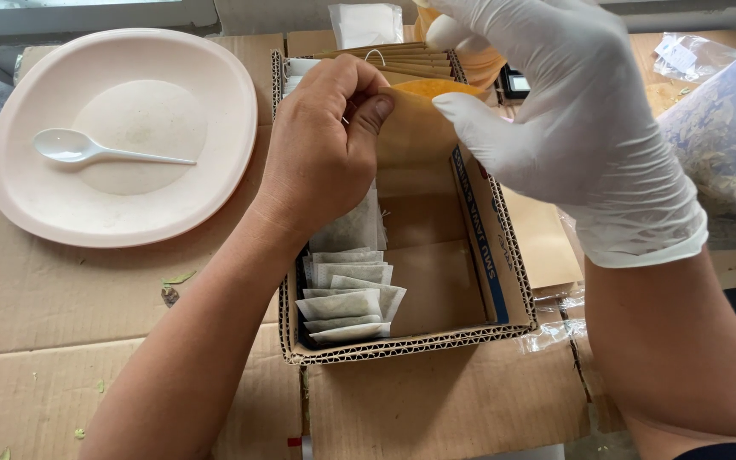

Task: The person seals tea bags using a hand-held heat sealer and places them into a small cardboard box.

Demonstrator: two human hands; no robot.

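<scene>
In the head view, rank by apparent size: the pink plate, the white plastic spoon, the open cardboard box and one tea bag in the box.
1. Pink plate and open cardboard box: they look about alike, and hands cover part of the box, so I won't rank them.
2. White plastic spoon.
3. One tea bag, only partly visible in its stack.

corrugated cardboard box [411, 345], matt plastic plate [215, 102]

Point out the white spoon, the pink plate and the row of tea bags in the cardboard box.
White spoon [61, 145]: head view, on its bowl.
Pink plate [215, 94]: head view, on the bare right rim.
Tea bags [342, 305]: head view, on the face of a front bag.
Cardboard box [411, 345]: head view, on the near wall's edge.
</scene>
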